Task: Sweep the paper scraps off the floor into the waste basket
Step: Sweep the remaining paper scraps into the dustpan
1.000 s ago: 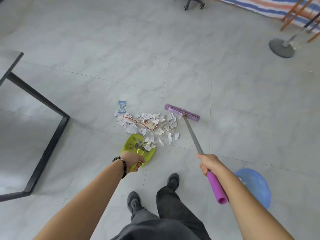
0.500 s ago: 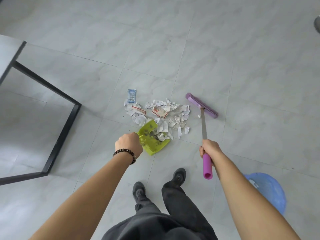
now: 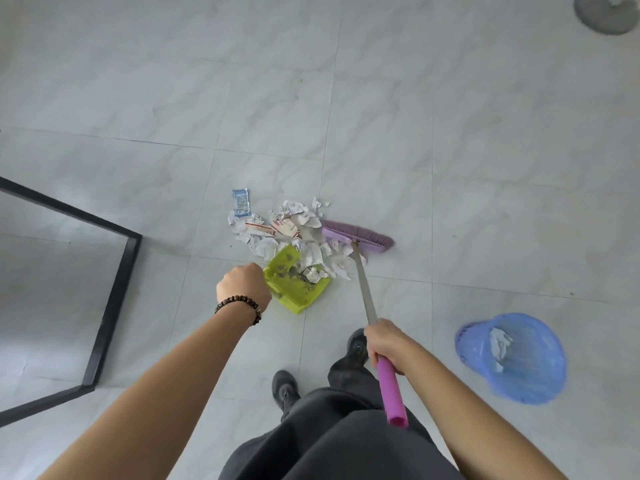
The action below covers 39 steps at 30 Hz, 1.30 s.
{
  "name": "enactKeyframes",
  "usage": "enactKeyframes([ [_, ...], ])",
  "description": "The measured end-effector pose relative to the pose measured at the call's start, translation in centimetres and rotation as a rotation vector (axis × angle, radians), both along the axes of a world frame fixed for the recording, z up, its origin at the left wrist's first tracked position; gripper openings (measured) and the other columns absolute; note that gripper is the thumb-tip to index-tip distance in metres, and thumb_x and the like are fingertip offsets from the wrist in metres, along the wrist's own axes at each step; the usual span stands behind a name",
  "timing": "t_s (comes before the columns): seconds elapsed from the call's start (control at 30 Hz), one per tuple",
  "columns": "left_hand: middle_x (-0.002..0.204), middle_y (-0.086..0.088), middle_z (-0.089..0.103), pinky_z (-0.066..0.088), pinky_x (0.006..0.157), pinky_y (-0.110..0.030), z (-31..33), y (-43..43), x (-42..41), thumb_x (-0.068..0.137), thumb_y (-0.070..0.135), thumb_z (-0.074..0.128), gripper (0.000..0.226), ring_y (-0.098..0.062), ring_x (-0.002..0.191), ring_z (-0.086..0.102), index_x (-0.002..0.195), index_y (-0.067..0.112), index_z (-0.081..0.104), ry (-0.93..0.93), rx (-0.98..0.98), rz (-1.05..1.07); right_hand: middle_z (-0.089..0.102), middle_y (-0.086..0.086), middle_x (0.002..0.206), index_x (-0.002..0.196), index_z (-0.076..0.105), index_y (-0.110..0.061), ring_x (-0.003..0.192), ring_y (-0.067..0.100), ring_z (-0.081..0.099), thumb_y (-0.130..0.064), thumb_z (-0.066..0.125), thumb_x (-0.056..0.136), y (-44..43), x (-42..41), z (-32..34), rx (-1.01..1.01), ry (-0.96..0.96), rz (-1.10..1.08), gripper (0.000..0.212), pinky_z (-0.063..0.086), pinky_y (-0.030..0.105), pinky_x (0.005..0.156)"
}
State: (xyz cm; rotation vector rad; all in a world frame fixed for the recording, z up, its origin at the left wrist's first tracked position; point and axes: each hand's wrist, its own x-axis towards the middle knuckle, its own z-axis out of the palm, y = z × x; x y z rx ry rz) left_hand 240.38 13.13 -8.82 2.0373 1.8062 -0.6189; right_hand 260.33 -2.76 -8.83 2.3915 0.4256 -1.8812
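A heap of torn paper scraps (image 3: 291,230) lies on the grey tiled floor, with a small blue packet (image 3: 241,201) at its far left. My left hand (image 3: 242,285) grips the handle of a lime-green dustpan (image 3: 294,282), whose mouth is turned toward the heap and holds a few scraps. My right hand (image 3: 386,342) grips the shaft of a purple broom just above its foam sleeve. The broom head (image 3: 356,235) presses against the right side of the heap. A blue waste basket (image 3: 516,358) stands on the floor to my right, with some paper inside.
A black metal table frame (image 3: 114,299) stands at the left. My two dark shoes (image 3: 356,348) are planted just behind the dustpan. A round grey stand base (image 3: 602,12) sits at the far top right.
The broom head has swept left into the heap, bunching the scraps toward the dustpan. The dustpan has turned and tilted up at the pile. My view has dropped, bringing the basket into fuller sight.
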Motion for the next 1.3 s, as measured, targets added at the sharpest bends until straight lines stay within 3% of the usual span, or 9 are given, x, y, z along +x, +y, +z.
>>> enactKeyframes([
  [0.1, 0.090, -0.005, 0.065, 0.045, 0.062, -0.030, 0.2, -0.7, 0.5, 0.081, 0.006, 0.053, 0.016, -0.026, 0.071, 0.053, 0.093, 0.013, 0.061, -0.017, -0.005, -0.031, 0.047, 0.012, 0.065, 0.087, 0.052, 0.000, 0.052, 0.021, 0.047, 0.016, 0.050, 0.072, -1.7, -0.6, 1.9, 0.004, 0.117, -0.011, 0.022, 0.041, 0.024, 0.048],
  [0.17, 0.090, -0.006, 0.064, 0.047, 0.064, -0.030, 0.5, -1.1, 0.6, 0.080, 0.004, 0.052, 0.012, -0.028, 0.075, 0.055, 0.087, 0.013, 0.055, -0.032, -0.010, -0.040, 0.044, 0.006, 0.052, 0.079, 0.048, -0.007, 0.038, 0.013, 0.041, 0.007, 0.047, 0.083, -2.3, 0.0, 2.9, 0.016, 0.187, -0.215, 0.015, 0.035, 0.018, 0.039],
  [0.27, 0.091, -0.006, 0.064, 0.048, 0.066, -0.031, 1.0, -1.2, -0.2, 0.081, 0.007, 0.052, 0.008, -0.030, 0.086, 0.063, 0.085, 0.014, 0.053, -0.055, -0.017, -0.035, 0.034, -0.006, 0.042, 0.073, 0.041, -0.017, 0.027, 0.002, 0.032, -0.012, 0.044, 0.100, -2.6, 2.0, 4.8, -0.055, 0.306, -0.537, 0.027, 0.025, 0.012, 0.028],
  [0.5, 0.089, -0.003, 0.064, 0.050, 0.066, -0.030, 1.9, -1.3, -4.7, 0.083, 0.020, 0.054, 0.021, -0.028, 0.078, 0.060, 0.099, 0.018, 0.067, -0.104, -0.071, 0.026, 0.036, -0.008, 0.045, 0.079, 0.045, -0.016, 0.028, 0.000, 0.030, -0.026, 0.047, 0.103, -3.8, 3.7, 8.5, 0.056, 0.235, -0.663, 0.026, 0.024, 0.012, 0.025],
  [0.67, 0.089, -0.001, 0.066, 0.049, 0.064, -0.028, 1.7, -3.4, -5.8, 0.081, 0.020, 0.052, 0.024, -0.026, 0.079, 0.063, 0.097, 0.024, 0.069, -0.097, -0.094, -0.002, 0.036, -0.004, 0.043, 0.071, 0.040, -0.014, 0.025, 0.003, 0.030, -0.020, 0.041, 0.103, -2.0, 2.3, 6.1, 0.100, 0.117, -0.607, 0.032, 0.025, 0.010, 0.029],
  [0.87, 0.088, -0.001, 0.063, 0.046, 0.063, -0.029, 0.1, -6.0, -6.0, 0.084, 0.017, 0.052, 0.023, -0.027, 0.076, 0.059, 0.101, 0.021, 0.067, -0.089, -0.075, 0.046, 0.053, 0.014, 0.049, 0.057, 0.054, -0.003, 0.046, 0.025, 0.049, -0.011, 0.042, 0.076, -1.2, -1.3, 1.7, 0.178, -0.074, -0.347, 0.024, 0.045, 0.029, 0.052],
  [1.03, 0.088, -0.003, 0.066, 0.048, 0.063, -0.029, 0.0, -5.6, -5.2, 0.082, 0.013, 0.052, 0.022, -0.026, 0.073, 0.059, 0.098, 0.020, 0.066, -0.057, -0.042, 0.031, 0.055, 0.015, 0.056, 0.074, 0.057, 0.001, 0.049, 0.026, 0.051, 0.003, 0.044, 0.078, -3.5, -3.4, 2.6, 0.069, -0.040, -0.131, 0.014, 0.044, 0.024, 0.048],
  [1.13, 0.078, -0.003, 0.062, 0.052, 0.063, -0.030, 0.5, -5.2, -3.8, 0.077, 0.008, 0.054, 0.015, -0.026, 0.070, 0.060, 0.087, 0.015, 0.064, -0.051, -0.061, 0.027, 0.054, 0.015, 0.060, 0.086, 0.057, 0.002, 0.046, 0.022, 0.048, -0.005, 0.046, 0.076, -5.3, -2.7, 2.2, 0.023, 0.038, -0.198, 0.017, 0.044, 0.027, 0.049],
  [1.3, 0.093, -0.007, 0.064, 0.049, 0.069, -0.032, 0.9, -5.6, -2.2, 0.081, 0.010, 0.054, 0.014, -0.029, 0.086, 0.062, 0.094, 0.014, 0.058, -0.063, -0.066, 0.026, 0.035, -0.007, 0.040, 0.056, 0.041, -0.015, 0.027, 0.003, 0.034, -0.025, 0.043, 0.100, -5.6, 0.5, 4.9, -0.126, 0.284, -0.474, 0.045, 0.028, 0.014, 0.030],
])
